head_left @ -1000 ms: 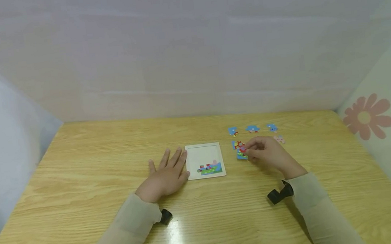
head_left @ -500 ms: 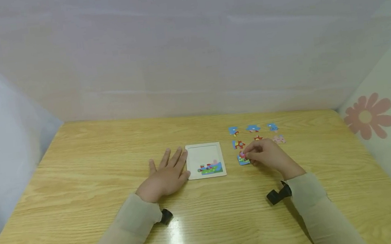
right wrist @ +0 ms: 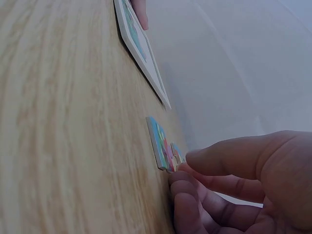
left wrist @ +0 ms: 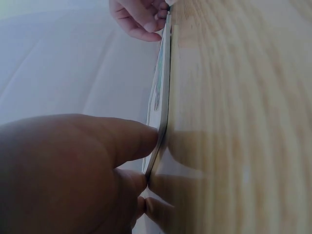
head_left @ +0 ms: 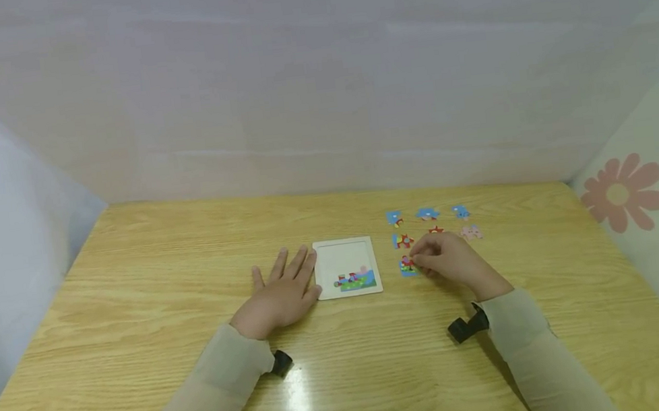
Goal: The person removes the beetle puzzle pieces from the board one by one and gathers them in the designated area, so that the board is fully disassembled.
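A square white puzzle tray (head_left: 343, 255) lies on the table, with joined picture pieces (head_left: 359, 282) in its lower right part. My left hand (head_left: 279, 298) lies with fingers spread at the tray's left side. In the left wrist view its thumb (left wrist: 139, 141) touches the tray edge. Right of the tray, my right hand (head_left: 457, 262) pinches the right edge of a blue, green and red puzzle piece (head_left: 406, 267). The right wrist view shows this piece (right wrist: 157, 141) low at the table, the fingertips partly hiding its far end.
Several loose puzzle pieces lie behind the right hand: blue ones (head_left: 427, 213) in a back row, then a red one (head_left: 403, 240) and a pink one (head_left: 472, 233). Another red piece (head_left: 435, 230) is partly hidden by the hand. Pale walls stand behind the wooden table (head_left: 188, 249).
The right hand has brought the pinched piece slightly toward me, away from the red piece behind, and it sits straighter now. The left hand stays at the tray.
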`<state>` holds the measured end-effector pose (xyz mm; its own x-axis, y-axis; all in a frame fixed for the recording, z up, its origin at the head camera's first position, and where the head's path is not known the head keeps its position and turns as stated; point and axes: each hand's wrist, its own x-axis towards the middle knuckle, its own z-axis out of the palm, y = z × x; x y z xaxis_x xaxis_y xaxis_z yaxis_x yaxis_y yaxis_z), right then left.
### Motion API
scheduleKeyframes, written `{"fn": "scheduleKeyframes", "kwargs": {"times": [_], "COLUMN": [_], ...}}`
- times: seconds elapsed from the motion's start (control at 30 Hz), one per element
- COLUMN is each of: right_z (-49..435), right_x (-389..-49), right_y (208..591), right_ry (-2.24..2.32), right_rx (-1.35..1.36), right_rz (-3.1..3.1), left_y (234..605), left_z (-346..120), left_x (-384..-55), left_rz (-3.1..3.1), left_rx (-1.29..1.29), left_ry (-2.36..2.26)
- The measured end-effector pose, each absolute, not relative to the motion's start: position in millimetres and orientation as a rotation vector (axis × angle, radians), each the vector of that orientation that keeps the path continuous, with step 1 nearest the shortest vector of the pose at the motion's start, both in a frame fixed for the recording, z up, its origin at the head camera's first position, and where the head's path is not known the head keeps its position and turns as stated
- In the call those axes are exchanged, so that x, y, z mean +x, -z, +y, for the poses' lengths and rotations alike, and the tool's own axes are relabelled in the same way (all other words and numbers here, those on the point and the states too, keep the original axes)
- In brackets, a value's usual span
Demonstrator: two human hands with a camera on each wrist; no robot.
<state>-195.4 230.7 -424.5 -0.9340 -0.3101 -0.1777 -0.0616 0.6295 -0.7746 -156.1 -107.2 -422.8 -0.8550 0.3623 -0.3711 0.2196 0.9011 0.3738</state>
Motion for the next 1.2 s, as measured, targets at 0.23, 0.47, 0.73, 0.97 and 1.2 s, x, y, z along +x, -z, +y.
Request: {"fn": "scheduleKeyframes", "kwargs": {"times": [0.23,0.47,0.73,0.97,1.2], "right_z": [227.1,217.1,192.2,167.6,145.4], "right_x": [-195.9,-191.4,-177.7,-169.6,-174.9], "right_y": [425.2,424.1,422.3,415.6,415.1], "right_ry": [1.208,1.268,1.365,1.298,1.182], "right_rx": [-0.296,-0.353,-0.496,-0.523,-0.621], "right_rz": [2.567,2.59,2.608,2.617,2.617], "left_y": [421.7,421.3,422.6,423.3,423.0], "left_z": [-108.6,-110.2,-108.3,-106.8,-108.7], "left_x": [-155.7,-154.1,-155.2,-156.1,-155.5], "left_rz": [2.625,2.622,2.617,2.62,2.624], "left_rx": [0.415,0.406,0.415,0.429,0.409], "left_ry": [-0.442,-0.446,-0.447,-0.452,-0.444]}}
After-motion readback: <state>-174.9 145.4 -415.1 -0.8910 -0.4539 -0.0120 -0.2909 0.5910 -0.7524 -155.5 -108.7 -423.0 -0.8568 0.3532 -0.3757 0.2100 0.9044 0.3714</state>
